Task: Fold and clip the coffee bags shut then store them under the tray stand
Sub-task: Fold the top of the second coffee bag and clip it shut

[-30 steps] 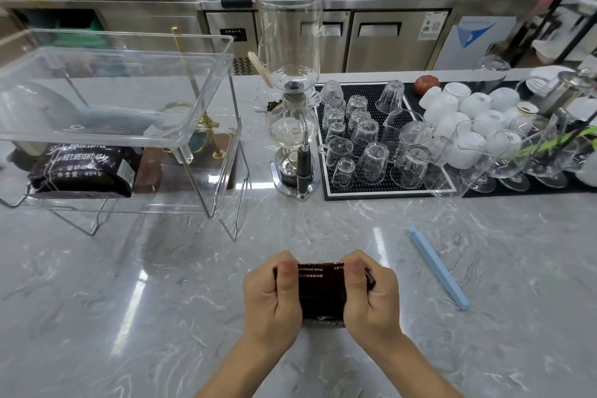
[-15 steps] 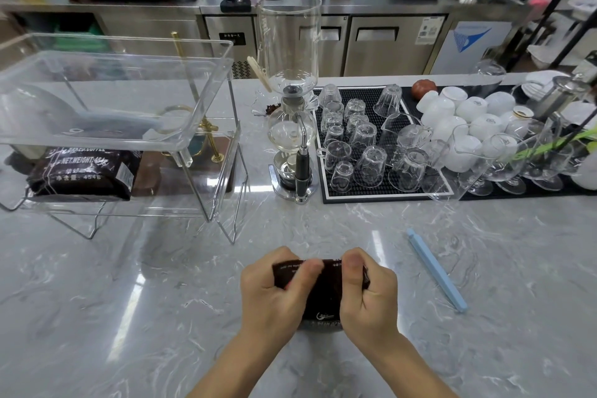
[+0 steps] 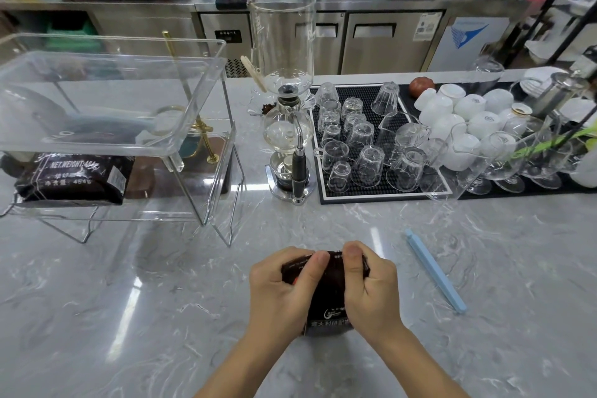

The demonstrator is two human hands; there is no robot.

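Observation:
A dark brown coffee bag (image 3: 328,294) stands on the marble counter in front of me, its top edge bent over. My left hand (image 3: 281,292) grips the bag's left side, thumb pressed across the folded top. My right hand (image 3: 371,291) holds the right side, thumb on the fold too. A light blue clip bar (image 3: 434,270) lies flat on the counter to the right, apart from both hands. At the left, a clear tray stand (image 3: 206,126) carries a clear tray, and a second dark coffee bag (image 3: 74,179) lies on its lower level.
A glass siphon coffee maker (image 3: 286,97) stands behind the hands. To its right is a black mat (image 3: 384,195) with several upturned glasses, then white cups (image 3: 465,107) and stemmed glasses. A brass stand sits behind the tray stand. Steel cabinets run along the back.
The bag's top has been rolled further down and toward me. My left thumb has slid right across the fold. The clip and the stored bag have not moved.

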